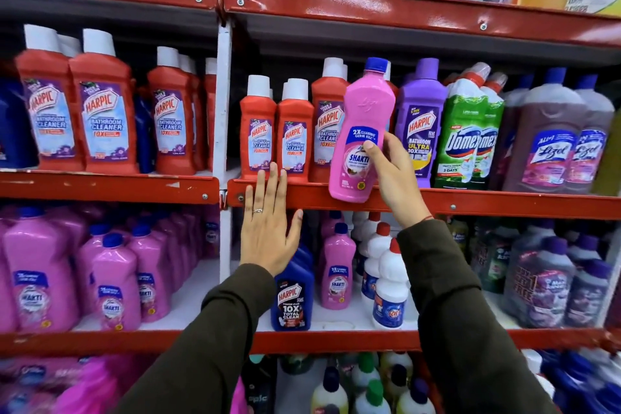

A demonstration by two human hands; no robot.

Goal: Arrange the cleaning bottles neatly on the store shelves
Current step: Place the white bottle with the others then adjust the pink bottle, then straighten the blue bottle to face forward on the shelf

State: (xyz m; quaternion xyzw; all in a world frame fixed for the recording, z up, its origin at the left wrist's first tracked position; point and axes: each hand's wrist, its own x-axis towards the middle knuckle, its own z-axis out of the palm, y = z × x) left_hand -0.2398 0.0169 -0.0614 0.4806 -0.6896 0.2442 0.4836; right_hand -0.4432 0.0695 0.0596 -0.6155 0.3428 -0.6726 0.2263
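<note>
My right hand (393, 175) grips a pink Shakti bottle (359, 131) with a blue cap, held tilted in front of the middle red shelf (470, 203). The bottle overlaps a red Harpic bottle (327, 124) and a purple Harpic bottle (420, 121) standing behind it. My left hand (268, 228) is open with fingers spread, its fingertips at the shelf edge below two small red Harpic bottles (275, 141). It holds nothing. More pink Shakti bottles (337, 272) stand on the shelf below.
Red Harpic bottles (100, 107) fill the left bay. Green Domex packs (467, 138) and Lizol bottles (557, 141) stand at the right. Below are large pink bottles (40, 276), a blue Harpic bottle (292, 292) and white bottles (386, 282). A white upright (223, 94) divides the bays.
</note>
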